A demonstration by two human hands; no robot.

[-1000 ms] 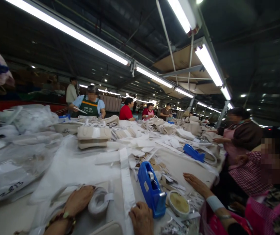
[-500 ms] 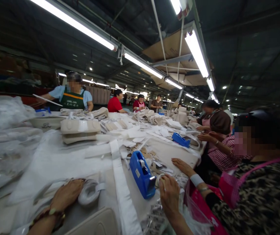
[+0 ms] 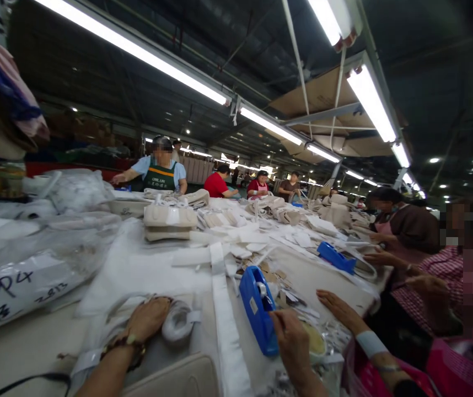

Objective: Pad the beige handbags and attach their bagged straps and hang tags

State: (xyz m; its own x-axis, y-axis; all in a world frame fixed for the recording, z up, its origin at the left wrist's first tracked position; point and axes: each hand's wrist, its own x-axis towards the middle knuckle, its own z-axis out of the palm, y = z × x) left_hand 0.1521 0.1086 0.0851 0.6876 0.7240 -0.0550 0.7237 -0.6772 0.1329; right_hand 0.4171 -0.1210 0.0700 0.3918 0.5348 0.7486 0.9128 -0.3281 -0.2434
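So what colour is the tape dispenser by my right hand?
Blue tape dispenser, best seen in head view.

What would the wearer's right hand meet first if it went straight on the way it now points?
Probably the nearer blue dispenser: the right hand looks close to its near end, but depth is unclear.

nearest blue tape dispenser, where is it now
In the head view, the dispenser stands low, just right of centre, between the white strip and the right hand.
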